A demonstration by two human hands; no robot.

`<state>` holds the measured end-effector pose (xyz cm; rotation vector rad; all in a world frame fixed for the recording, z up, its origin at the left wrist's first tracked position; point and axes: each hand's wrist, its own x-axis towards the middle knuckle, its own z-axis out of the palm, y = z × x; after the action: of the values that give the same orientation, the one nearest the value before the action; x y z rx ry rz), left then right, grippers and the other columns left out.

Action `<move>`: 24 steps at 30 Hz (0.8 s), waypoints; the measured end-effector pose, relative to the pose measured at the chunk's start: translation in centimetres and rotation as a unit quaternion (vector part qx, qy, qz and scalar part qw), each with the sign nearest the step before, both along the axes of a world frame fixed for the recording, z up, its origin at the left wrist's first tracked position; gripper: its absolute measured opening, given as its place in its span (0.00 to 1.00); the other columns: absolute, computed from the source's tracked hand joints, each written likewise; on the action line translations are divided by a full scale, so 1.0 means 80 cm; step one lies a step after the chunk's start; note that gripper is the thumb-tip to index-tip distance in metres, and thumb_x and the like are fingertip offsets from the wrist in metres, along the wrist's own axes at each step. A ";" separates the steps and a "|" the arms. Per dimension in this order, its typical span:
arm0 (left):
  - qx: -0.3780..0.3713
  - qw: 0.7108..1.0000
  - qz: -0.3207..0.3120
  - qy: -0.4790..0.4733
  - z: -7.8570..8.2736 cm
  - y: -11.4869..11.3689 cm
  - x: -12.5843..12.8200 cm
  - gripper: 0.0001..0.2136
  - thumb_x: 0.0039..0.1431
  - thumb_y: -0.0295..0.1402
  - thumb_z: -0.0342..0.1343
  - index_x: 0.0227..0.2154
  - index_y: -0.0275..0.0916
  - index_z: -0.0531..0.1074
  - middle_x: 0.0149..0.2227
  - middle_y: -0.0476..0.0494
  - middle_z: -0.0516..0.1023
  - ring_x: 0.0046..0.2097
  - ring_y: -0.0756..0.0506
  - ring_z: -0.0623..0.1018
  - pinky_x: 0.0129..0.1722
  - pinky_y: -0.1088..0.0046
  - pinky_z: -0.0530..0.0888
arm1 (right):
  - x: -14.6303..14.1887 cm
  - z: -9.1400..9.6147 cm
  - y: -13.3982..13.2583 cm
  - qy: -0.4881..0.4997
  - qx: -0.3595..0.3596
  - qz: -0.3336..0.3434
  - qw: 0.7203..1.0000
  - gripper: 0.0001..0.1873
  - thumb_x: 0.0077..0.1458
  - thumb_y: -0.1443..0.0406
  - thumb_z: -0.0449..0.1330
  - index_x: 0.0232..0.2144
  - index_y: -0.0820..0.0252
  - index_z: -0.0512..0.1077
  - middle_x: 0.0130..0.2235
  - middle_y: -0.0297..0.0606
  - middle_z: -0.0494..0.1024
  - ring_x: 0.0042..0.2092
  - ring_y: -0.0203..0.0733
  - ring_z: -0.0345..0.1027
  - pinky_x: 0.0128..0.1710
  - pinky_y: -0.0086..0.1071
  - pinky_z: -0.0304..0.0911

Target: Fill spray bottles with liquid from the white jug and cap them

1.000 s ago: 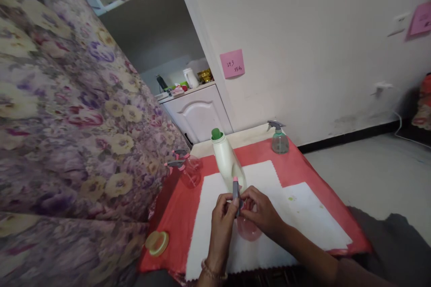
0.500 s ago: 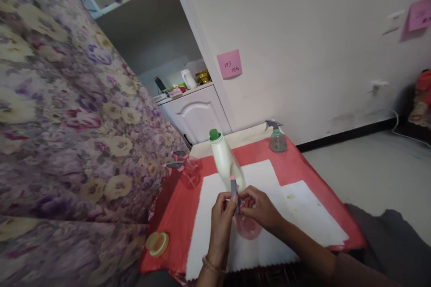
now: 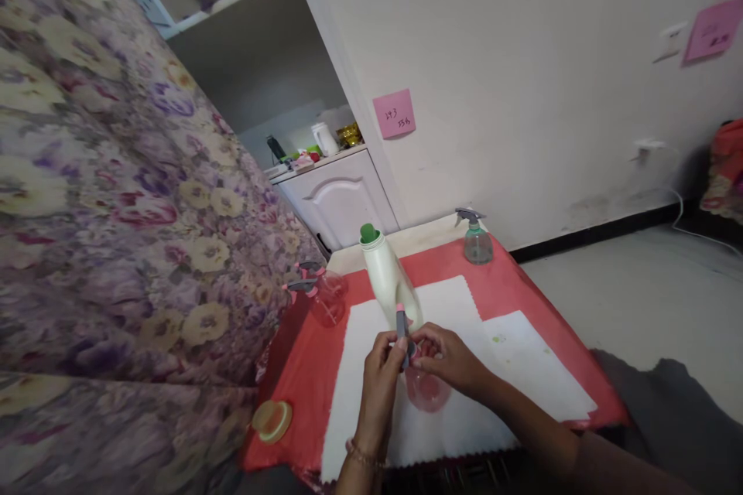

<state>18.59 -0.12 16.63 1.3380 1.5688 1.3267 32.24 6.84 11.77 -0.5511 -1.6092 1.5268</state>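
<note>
A small pink clear spray bottle (image 3: 426, 390) stands on a white cloth (image 3: 453, 418) near the table's front. My left hand (image 3: 380, 371) is closed on its grey trigger head with the pink tip (image 3: 401, 325). My right hand (image 3: 450, 360) is wrapped round the bottle's neck just beside the head. Directly behind my hands stands a white bottle with a green cap (image 3: 388, 274).
A red cloth (image 3: 516, 286) covers the low table. Two pink spray bottles (image 3: 322, 292) sit at its left edge, a green-tinted spray bottle (image 3: 477, 240) at the back, a yellow lid (image 3: 271, 419) at the front left. A floral fabric (image 3: 116, 209) rises on the left; a white cabinet (image 3: 340, 197) stands behind.
My hands have stayed on the spray bottle's head and neck with only slight shifts. The view has drifted a little.
</note>
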 end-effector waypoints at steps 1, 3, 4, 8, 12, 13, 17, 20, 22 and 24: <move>0.003 1.000 -0.004 0.004 -0.001 0.000 -0.001 0.16 0.60 0.46 0.54 0.40 0.38 0.74 0.32 0.47 0.73 0.34 0.47 0.70 0.34 0.74 0.66 | -0.001 0.000 0.000 -0.002 0.007 -0.010 1.000 0.12 0.45 0.69 0.64 0.36 0.60 0.74 0.30 0.30 0.70 0.32 0.37 0.64 0.34 0.31 0.59; 0.013 1.000 -0.013 0.010 -0.003 -0.001 -0.002 0.15 0.61 0.45 0.53 0.41 0.38 0.74 0.35 0.46 0.72 0.37 0.46 0.70 0.37 0.72 0.68 | -0.001 0.002 -0.001 -0.004 0.025 -0.017 1.000 0.10 0.46 0.70 0.63 0.35 0.60 0.74 0.30 0.30 0.70 0.32 0.36 0.64 0.33 0.30 0.59; 0.018 1.000 -0.018 0.011 -0.004 -0.002 -0.002 0.15 0.62 0.44 0.52 0.41 0.39 0.74 0.36 0.45 0.72 0.39 0.46 0.70 0.39 0.72 0.68 | 0.000 0.002 0.000 -0.004 0.031 -0.015 0.999 0.10 0.45 0.70 0.63 0.34 0.60 0.74 0.31 0.30 0.69 0.32 0.36 0.64 0.33 0.29 0.58; 0.033 0.999 -0.025 0.024 -0.004 -0.003 -0.003 0.12 0.62 0.42 0.52 0.39 0.39 0.74 0.37 0.45 0.71 0.41 0.45 0.71 0.43 0.70 0.68 | 0.001 0.004 0.000 -0.006 0.036 -0.012 0.999 0.12 0.44 0.71 0.63 0.35 0.60 0.74 0.32 0.30 0.69 0.32 0.35 0.64 0.32 0.29 0.58; 0.032 0.999 -0.011 0.032 -0.001 -0.001 -0.003 0.12 0.60 0.43 0.54 0.35 0.39 0.74 0.36 0.45 0.72 0.40 0.44 0.72 0.42 0.70 0.69 | -0.004 0.000 -0.004 -0.004 0.050 -0.046 0.998 0.09 0.45 0.71 0.63 0.32 0.59 0.74 0.30 0.29 0.69 0.31 0.35 0.63 0.32 0.29 0.58; 0.032 0.999 -0.011 0.030 -0.001 -0.001 -0.003 0.12 0.60 0.43 0.54 0.35 0.39 0.74 0.36 0.45 0.73 0.40 0.44 0.72 0.41 0.70 0.69 | -0.005 -0.001 -0.005 -0.004 0.052 -0.057 0.997 0.08 0.45 0.71 0.63 0.32 0.59 0.73 0.30 0.29 0.69 0.31 0.35 0.63 0.32 0.29 0.58; 0.033 0.999 -0.011 0.020 -0.003 0.000 -0.003 0.13 0.60 0.43 0.54 0.37 0.39 0.74 0.36 0.45 0.73 0.40 0.44 0.72 0.41 0.70 0.69 | -0.007 -0.007 -0.005 -0.015 0.061 -0.065 0.996 0.11 0.43 0.72 0.63 0.32 0.58 0.73 0.30 0.29 0.69 0.31 0.36 0.63 0.33 0.29 0.59; 0.025 0.999 -0.013 0.024 -0.003 -0.001 -0.001 0.13 0.60 0.45 0.54 0.36 0.39 0.73 0.34 0.46 0.72 0.38 0.45 0.71 0.39 0.71 0.69 | -0.007 -0.010 -0.002 -0.030 0.062 -0.051 0.996 0.15 0.39 0.74 0.64 0.33 0.57 0.73 0.30 0.27 0.68 0.30 0.35 0.63 0.31 0.28 0.59; 0.021 0.999 -0.016 0.026 -0.001 -0.002 0.000 0.13 0.60 0.45 0.54 0.35 0.39 0.72 0.33 0.47 0.72 0.37 0.45 0.71 0.38 0.72 0.68 | -0.007 -0.012 0.000 -0.030 0.060 -0.051 0.996 0.14 0.39 0.73 0.64 0.32 0.57 0.72 0.29 0.27 0.68 0.30 0.35 0.62 0.31 0.27 0.59; 0.022 0.999 -0.017 0.029 0.000 -0.002 0.002 0.13 0.60 0.45 0.54 0.35 0.39 0.72 0.33 0.48 0.71 0.37 0.46 0.71 0.37 0.73 0.68 | -0.007 -0.013 0.000 -0.021 0.057 -0.052 0.997 0.14 0.38 0.73 0.65 0.31 0.58 0.71 0.29 0.27 0.67 0.30 0.34 0.62 0.30 0.27 0.59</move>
<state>18.72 -0.28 16.66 1.4343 1.5575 1.3195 31.65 6.85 10.70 -0.5974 -1.6607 1.3469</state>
